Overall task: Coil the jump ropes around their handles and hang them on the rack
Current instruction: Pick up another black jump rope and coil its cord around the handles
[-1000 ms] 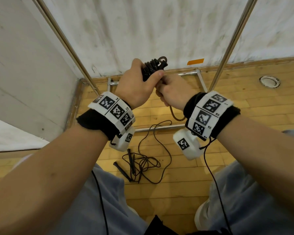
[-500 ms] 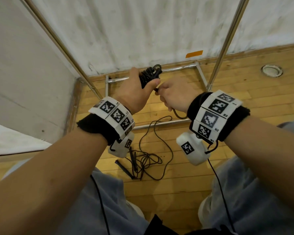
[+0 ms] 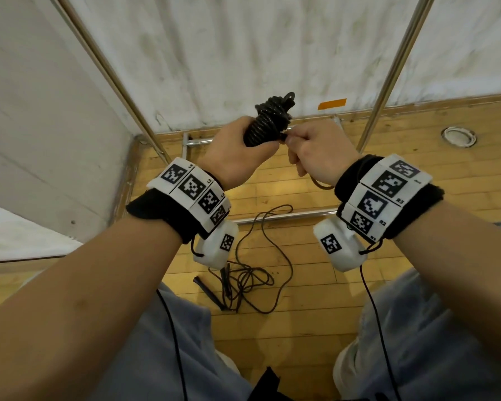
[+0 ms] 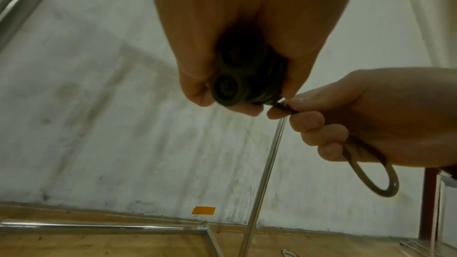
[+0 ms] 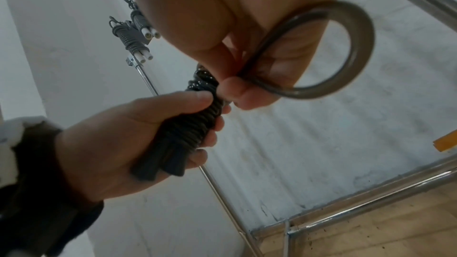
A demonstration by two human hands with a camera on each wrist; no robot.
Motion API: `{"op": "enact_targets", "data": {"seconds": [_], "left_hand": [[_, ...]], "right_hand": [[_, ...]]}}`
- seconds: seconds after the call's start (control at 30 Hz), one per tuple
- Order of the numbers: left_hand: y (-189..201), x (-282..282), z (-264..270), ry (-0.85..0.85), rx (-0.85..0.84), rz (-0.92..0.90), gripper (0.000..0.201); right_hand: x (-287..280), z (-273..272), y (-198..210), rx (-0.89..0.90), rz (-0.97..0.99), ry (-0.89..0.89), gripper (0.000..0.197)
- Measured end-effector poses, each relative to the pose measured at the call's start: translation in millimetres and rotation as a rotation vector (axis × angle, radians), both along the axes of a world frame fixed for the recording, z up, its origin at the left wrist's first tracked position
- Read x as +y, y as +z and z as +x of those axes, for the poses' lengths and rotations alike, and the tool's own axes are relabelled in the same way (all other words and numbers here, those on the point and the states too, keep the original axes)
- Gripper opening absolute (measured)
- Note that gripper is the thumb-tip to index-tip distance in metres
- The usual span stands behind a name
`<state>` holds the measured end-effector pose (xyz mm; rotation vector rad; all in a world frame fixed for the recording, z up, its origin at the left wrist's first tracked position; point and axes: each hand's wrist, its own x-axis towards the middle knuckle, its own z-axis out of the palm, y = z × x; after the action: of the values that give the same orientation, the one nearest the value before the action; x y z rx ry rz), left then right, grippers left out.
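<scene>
A black jump rope is coiled tightly round its two handles into a bundle point(image 3: 265, 123) point(image 5: 183, 134). My left hand point(image 3: 237, 151) point(image 5: 118, 140) grips that bundle, with the handle ends point(image 4: 227, 87) showing below my fingers. My right hand point(image 3: 315, 143) point(image 4: 346, 116) pinches the rope's free loop point(image 5: 329, 52) point(image 4: 371, 175) right beside the bundle; the loop hangs out under my palm. A second black jump rope point(image 3: 243, 273) lies loose and tangled on the wooden floor between my knees.
The metal rack's slanted poles point(image 3: 113, 73) point(image 3: 388, 73) rise on both sides, and its base bars point(image 3: 272, 218) rest on the floor against the white wall. Two coiled ropes with white handles point(image 5: 133, 36) hang high on the rack. A round floor fitting point(image 3: 457, 136) sits at the right.
Both hands have risen with the bundle. The right hand has shifted up beside the coil and pulls the loop close against it. The rope on the floor has not moved.
</scene>
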<state>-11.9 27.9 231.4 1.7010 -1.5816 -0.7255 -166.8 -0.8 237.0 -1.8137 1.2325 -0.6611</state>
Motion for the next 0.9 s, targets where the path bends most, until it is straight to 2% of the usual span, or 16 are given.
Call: {"op": "enact_targets", "data": {"seconds": [0.17,0.27,0.3,0.4,0.5,0.57,0.67,0.8,0.9], "left_hand": [[-5.9,-4.6,-4.9,-0.036,-0.005,0.092,0.032],[-10.3,-8.3,-5.5,0.018,-0.206,0.013,0.030],[-10.3,-9.3,-4.8,0.046,-0.222,-0.018,0.031],[-11.7,-13.4,0.5,0.121,-0.195,-0.031,0.040],[-11.2,-15.6,1.0,0.106,-0.115,0.025,0.031],[-10.2,-15.0,-1.3,0.057,-0.022,0.041,0.031],[-6.6,-11.6,-1.1,-0.016,0.041,0.074,0.044],[0.5,-6.1,3.9,-0.034,0.144,0.028,0.050],[3.3,-4.8,2.5,-0.029,0.148,0.004,0.060]], "right_hand": [[-9.3,1.5,9.4,0.123,0.135,0.060,0.024],[-13.5,4.0,12.4,0.143,0.219,0.070,0.022],[-13.8,5.1,12.3,0.144,0.220,0.060,0.023],[-15.4,5.9,10.3,0.144,0.171,0.019,0.023],[-15.7,3.3,8.2,0.157,0.088,-0.010,0.019],[-15.9,1.2,7.4,0.175,0.012,-0.028,0.025],[-15.6,-0.6,8.0,0.168,-0.024,-0.056,0.038],[-10.5,0.2,11.8,0.148,-0.057,-0.022,0.038],[-5.7,-1.7,12.9,0.129,-0.120,-0.015,0.040]]}}
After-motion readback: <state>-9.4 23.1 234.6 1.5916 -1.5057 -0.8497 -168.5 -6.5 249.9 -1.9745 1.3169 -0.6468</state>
